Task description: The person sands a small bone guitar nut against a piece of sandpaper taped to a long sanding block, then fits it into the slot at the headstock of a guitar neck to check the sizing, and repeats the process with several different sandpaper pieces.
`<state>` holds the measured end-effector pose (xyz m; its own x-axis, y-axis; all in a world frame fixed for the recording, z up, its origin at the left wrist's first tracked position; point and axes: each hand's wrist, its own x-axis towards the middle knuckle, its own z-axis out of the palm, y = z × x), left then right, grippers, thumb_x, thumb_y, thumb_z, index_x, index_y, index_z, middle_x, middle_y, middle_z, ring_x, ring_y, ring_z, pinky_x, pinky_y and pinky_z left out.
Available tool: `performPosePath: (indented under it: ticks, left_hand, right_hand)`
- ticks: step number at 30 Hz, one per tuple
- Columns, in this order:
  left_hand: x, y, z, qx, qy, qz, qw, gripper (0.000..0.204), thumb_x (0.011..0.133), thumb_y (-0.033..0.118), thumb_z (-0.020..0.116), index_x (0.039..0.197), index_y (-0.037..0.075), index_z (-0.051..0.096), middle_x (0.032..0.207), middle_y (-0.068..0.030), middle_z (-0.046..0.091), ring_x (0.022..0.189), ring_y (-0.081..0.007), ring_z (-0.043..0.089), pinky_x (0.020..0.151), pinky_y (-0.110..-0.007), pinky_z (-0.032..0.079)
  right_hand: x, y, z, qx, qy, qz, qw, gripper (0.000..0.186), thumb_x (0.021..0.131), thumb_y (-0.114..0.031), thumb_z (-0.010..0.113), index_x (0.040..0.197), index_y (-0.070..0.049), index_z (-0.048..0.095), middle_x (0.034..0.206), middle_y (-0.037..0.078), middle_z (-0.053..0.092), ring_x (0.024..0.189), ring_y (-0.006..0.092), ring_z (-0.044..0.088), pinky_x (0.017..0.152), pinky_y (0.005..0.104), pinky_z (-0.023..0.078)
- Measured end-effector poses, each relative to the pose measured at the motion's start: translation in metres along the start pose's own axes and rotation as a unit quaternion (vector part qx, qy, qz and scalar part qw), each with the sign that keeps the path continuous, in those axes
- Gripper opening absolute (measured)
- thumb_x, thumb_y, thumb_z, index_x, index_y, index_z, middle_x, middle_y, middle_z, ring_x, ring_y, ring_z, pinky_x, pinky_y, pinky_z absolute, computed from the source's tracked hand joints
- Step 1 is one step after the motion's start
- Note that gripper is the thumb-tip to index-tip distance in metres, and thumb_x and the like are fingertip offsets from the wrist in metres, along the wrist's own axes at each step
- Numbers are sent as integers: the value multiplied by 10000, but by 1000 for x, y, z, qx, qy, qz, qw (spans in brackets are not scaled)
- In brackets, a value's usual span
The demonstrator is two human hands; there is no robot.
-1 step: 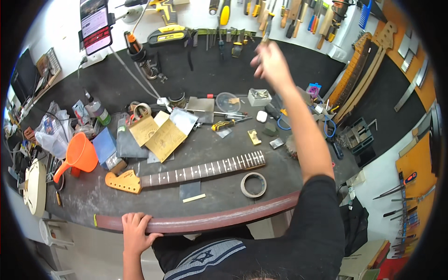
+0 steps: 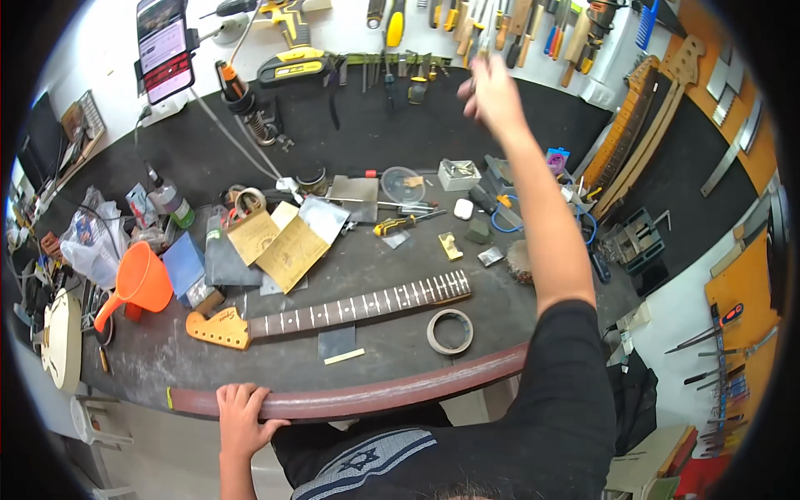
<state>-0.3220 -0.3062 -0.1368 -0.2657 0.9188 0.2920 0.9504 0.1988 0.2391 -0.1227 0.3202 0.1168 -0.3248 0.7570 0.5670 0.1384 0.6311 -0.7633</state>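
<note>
My left hand (image 2: 242, 414) lies over a long reddish-brown strip (image 2: 358, 395) along the bench's front edge, fingers flat on it and thumb apart. My right arm stretches over the bench to the tool rack on the wall. There the fingers of my right hand (image 2: 495, 98) are closed round the lower end of a slim tool (image 2: 481, 55) whose kind I cannot make out. Between my arms a guitar neck (image 2: 358, 310) rests on the bench, its dark fretboard up and its headstock to the left. A roll of tape (image 2: 450, 332) lies just right of it.
Sandpaper sheets (image 2: 292, 252), an orange funnel (image 2: 142, 275) and a spray bottle (image 2: 173, 198) crowd the left side. A yellow screwdriver (image 2: 395, 224) and a small box (image 2: 458, 175) lie farther back. More guitar necks (image 2: 637, 137) lean at the right. A phone (image 2: 163, 50) hangs upper left.
My right hand has moved slightly upward at the tool rack. My left hand stays on the strip. The whole view has shifted a little.
</note>
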Motion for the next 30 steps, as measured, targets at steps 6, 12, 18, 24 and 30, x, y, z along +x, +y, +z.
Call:
performPosePath:
  ticks: [6, 12, 18, 24, 30]
  left_hand:
    - [4, 3, -1, 10, 16, 2, 1000, 786, 723, 655, 914, 1196, 57, 723, 1167, -108, 675, 1106, -368, 597, 1091, -584, 413]
    - [23, -2, -24, 11, 52, 10, 999, 796, 715, 643, 923, 1212, 58, 717, 1179, -118, 682, 1106, -394, 601, 1085, -585, 417]
    - [95, 3, -55, -13, 91, 11, 996, 789, 760, 650, 897, 1221, 32, 725, 1197, -155, 681, 1171, -407, 597, 1082, -542, 434]
    - [193, -1, -68, 2, 117, 22, 993, 636, 787, 439, 901, 1219, 27, 682, 1243, -163, 679, 1238, -425, 593, 1095, -508, 437]
    - [285, -16, -36, 51, 129, 96, 986, 620, 843, 493, 905, 1266, 70, 742, 1217, -76, 682, 1247, -329, 616, 1035, -490, 456]
  right_hand:
    - [178, 48, -24, -254, 148, -49, 955, 318, 1141, -244, 501, 1342, -18, 601, 1122, 268, 747, 776, 379, 764, 673, 547, 626]
    - [225, 34, -27, -653, 90, -253, 708, 462, 1096, -298, 571, 1424, 24, 614, 1201, 291, 716, 898, 438, 747, 780, 649, 589]
    - [192, 5, -91, -666, -169, 2, 726, 696, 1028, -416, 733, 1528, 43, 582, 1241, 249, 782, 1064, 397, 777, 1015, 605, 582]
    - [8, -66, -118, -371, -180, -17, 911, 619, 1140, -596, 609, 1399, -36, 647, 1138, 42, 718, 850, 147, 582, 835, 327, 514]
    - [-205, -53, -104, -213, -335, 29, 917, 318, 1038, -235, 788, 1220, 11, 703, 1107, 124, 733, 1072, 232, 699, 970, 396, 569]
